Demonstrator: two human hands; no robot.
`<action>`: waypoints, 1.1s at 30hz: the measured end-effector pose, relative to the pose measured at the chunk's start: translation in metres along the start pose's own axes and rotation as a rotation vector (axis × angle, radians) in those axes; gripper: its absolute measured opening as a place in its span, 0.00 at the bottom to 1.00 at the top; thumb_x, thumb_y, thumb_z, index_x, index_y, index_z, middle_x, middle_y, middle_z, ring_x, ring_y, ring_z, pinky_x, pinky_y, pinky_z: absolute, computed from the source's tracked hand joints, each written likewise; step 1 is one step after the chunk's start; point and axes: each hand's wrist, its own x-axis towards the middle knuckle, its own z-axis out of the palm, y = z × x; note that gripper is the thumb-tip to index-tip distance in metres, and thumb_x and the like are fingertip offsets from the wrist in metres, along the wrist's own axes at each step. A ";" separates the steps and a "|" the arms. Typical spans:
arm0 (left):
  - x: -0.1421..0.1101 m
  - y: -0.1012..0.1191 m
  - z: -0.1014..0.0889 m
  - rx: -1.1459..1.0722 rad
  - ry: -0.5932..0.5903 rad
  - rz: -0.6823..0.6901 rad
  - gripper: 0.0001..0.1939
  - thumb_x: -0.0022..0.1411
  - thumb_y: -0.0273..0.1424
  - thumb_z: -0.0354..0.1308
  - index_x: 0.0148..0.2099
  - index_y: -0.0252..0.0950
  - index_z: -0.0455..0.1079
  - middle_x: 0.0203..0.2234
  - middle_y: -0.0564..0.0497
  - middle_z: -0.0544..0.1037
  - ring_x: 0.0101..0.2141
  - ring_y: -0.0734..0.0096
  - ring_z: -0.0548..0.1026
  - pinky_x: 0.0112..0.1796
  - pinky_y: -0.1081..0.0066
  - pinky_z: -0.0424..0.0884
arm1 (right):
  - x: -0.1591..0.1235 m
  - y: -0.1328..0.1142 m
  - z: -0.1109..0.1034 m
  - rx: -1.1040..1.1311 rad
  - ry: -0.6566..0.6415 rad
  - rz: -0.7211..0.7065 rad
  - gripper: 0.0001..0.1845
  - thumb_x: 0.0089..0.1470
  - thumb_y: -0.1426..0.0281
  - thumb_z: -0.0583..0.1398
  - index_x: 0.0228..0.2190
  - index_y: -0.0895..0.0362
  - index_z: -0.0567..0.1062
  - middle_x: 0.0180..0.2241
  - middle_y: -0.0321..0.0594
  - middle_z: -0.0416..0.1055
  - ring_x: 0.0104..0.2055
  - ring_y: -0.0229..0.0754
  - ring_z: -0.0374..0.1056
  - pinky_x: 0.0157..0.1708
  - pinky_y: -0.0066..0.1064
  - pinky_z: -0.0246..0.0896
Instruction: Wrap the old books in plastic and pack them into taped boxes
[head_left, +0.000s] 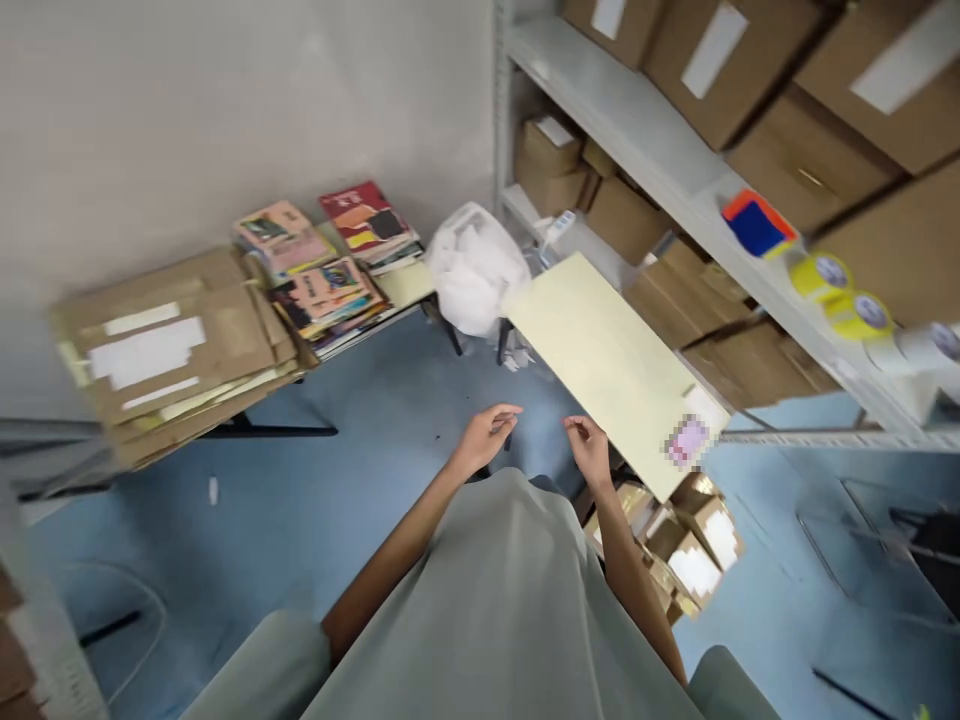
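Both hands hang in front of the person's grey shirt [502,600], above the blue floor [360,440]. The left hand [487,435] has its fingers [506,412] loosely curled and spread, grasping nothing. The right hand [589,448] sits just beside it, fingertips [574,425] pinched lightly together; whether they grip anything small I cannot tell.

Just beyond the right fingertips lies the near edge of a pale yellow table [607,360], not touched. Under that table, below the right wrist, sit small boxes [690,550].

Ahead of the left fingers, well apart, a white bag [472,265] rests at the table's far end. Further left of it are stacked magazines [330,260] and flattened cartons [180,350] on a low table.

Right of the right hand, a metal shelf [637,130] carries brown boxes [795,160], tape rolls [847,295] and a blue-and-orange item [757,225].
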 end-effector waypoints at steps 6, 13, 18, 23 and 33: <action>-0.001 -0.010 -0.088 -0.108 0.270 -0.018 0.16 0.74 0.37 0.58 0.57 0.41 0.82 0.56 0.44 0.87 0.57 0.57 0.84 0.63 0.57 0.79 | 0.050 -0.073 0.084 -0.016 -0.205 -0.105 0.17 0.63 0.52 0.61 0.37 0.51 0.82 0.43 0.48 0.87 0.49 0.54 0.84 0.55 0.46 0.80; 0.012 -0.031 -0.174 -0.181 0.506 -0.050 0.19 0.73 0.43 0.58 0.56 0.39 0.81 0.56 0.42 0.87 0.57 0.54 0.84 0.62 0.56 0.78 | 0.123 -0.130 0.168 -0.003 -0.403 -0.179 0.16 0.63 0.53 0.63 0.37 0.51 0.82 0.41 0.46 0.86 0.47 0.53 0.83 0.55 0.45 0.80; 0.036 -0.040 -0.240 -0.160 0.706 -0.093 0.23 0.72 0.50 0.61 0.56 0.39 0.81 0.55 0.42 0.87 0.57 0.53 0.84 0.61 0.54 0.79 | 0.192 -0.161 0.241 0.010 -0.536 -0.226 0.17 0.62 0.51 0.62 0.35 0.50 0.80 0.40 0.45 0.85 0.46 0.52 0.82 0.54 0.43 0.80; 0.082 -0.032 -0.304 -0.140 0.843 -0.127 0.26 0.70 0.54 0.63 0.55 0.38 0.81 0.55 0.40 0.87 0.56 0.50 0.84 0.60 0.53 0.80 | 0.268 -0.199 0.312 0.038 -0.629 -0.249 0.16 0.63 0.52 0.61 0.35 0.50 0.79 0.40 0.45 0.85 0.47 0.51 0.83 0.53 0.41 0.79; 0.178 -0.036 -0.383 -0.062 0.922 -0.276 0.26 0.70 0.52 0.63 0.55 0.36 0.80 0.55 0.37 0.86 0.55 0.49 0.85 0.59 0.52 0.81 | 0.390 -0.233 0.418 0.083 -0.778 -0.221 0.15 0.62 0.52 0.61 0.35 0.50 0.76 0.40 0.45 0.86 0.48 0.53 0.84 0.55 0.43 0.79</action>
